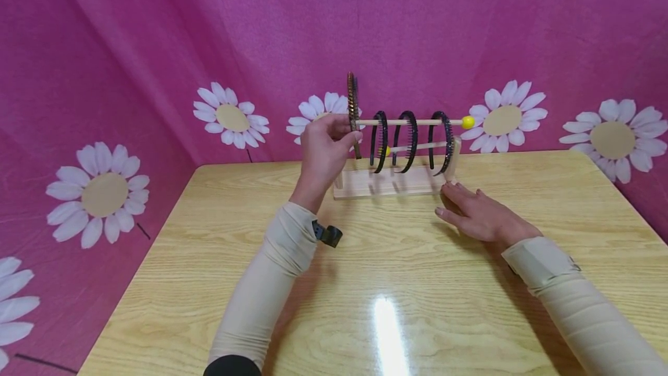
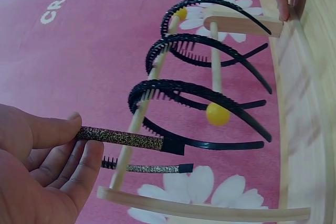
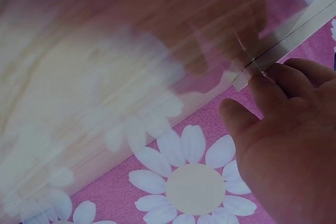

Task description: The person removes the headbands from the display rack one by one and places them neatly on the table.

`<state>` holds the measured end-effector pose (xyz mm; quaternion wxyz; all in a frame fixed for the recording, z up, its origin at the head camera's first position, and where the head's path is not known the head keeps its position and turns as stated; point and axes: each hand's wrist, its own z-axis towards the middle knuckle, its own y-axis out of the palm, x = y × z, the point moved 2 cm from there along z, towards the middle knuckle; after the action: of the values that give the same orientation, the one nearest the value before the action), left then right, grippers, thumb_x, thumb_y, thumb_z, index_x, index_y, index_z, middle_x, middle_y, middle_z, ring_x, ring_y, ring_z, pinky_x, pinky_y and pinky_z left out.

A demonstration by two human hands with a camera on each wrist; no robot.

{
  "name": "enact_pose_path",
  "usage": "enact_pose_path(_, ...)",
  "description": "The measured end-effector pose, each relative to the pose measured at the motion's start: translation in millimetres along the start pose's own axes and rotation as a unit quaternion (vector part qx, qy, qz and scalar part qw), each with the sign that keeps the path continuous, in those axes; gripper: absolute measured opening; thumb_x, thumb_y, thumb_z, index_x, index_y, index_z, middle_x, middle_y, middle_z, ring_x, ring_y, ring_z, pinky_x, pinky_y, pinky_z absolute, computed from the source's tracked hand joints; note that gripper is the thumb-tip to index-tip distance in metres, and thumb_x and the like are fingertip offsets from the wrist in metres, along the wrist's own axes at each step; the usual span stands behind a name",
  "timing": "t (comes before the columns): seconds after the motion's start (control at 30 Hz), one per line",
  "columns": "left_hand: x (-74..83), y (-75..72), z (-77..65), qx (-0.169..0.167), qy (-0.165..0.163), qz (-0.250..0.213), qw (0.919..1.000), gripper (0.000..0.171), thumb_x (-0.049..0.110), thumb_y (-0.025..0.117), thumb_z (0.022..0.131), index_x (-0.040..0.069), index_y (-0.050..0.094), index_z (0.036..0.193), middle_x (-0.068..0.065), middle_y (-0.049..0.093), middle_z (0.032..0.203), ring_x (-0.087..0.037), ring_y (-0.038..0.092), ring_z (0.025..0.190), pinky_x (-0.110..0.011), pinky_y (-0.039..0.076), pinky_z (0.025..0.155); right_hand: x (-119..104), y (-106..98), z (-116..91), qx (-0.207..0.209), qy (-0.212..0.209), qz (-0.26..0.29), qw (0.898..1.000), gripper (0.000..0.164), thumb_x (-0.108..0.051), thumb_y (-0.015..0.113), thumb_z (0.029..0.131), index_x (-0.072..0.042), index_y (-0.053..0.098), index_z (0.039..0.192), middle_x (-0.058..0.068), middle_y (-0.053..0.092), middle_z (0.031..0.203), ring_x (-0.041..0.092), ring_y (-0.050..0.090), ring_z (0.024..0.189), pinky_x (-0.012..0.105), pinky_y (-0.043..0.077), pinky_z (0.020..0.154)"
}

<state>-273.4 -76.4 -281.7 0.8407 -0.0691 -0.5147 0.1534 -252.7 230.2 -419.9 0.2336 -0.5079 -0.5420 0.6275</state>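
Observation:
My left hand pinches a gold-and-black glittery headband between thumb and fingers. This headband straddles the left end of a wooden rack's upper rod, its toothed inner side facing the rod. Further along the same rod hang three black toothed headbands, one near the middle-left, one in the middle and a sparkly one at the right. With fingers extended, my right hand touches the right front corner of the rack's wooden base.
Yellow balls cap the upper rod and a lower rod. The rack stands near the back edge of a wood-grain table. Behind and at the sides hangs a pink cloth with white daisies.

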Motion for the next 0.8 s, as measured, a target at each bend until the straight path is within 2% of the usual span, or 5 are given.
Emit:
enact_pose_path(0.6, 12.8, -8.7, 1.7, 0.031, 0.023, -0.050, 0.9980, 0.017, -0.003, 0.078, 0.086, -0.003, 0.073, 0.102, -0.013, 0.073, 0.087, -0.018, 0.067, 0.079, -0.028, 0.058, 0.077, -1, 0, -1, -0.003, 0.009, 0.001, 1.000, 0.083, -0.060, 0.038, 0.103, 0.001, 0.024, 0.157, 0.025, 0.015, 0.163, 0.043, 0.013, 0.149, 0.064, 0.012, 0.117)
enact_pose_path(0.8, 15.9, -13.0, 0.8, 0.049, 0.051, -0.083, 0.9941, 0.017, -0.007, 0.076, 0.086, -0.007, 0.072, 0.103, -0.017, 0.072, 0.089, -0.017, 0.065, 0.078, -0.028, 0.058, 0.074, -1, -1, 1, -0.001, 0.003, -0.001, 1.000, 0.082, -0.058, 0.040, 0.104, 0.002, 0.025, 0.157, 0.027, 0.017, 0.162, 0.044, 0.015, 0.148, 0.065, 0.014, 0.116)
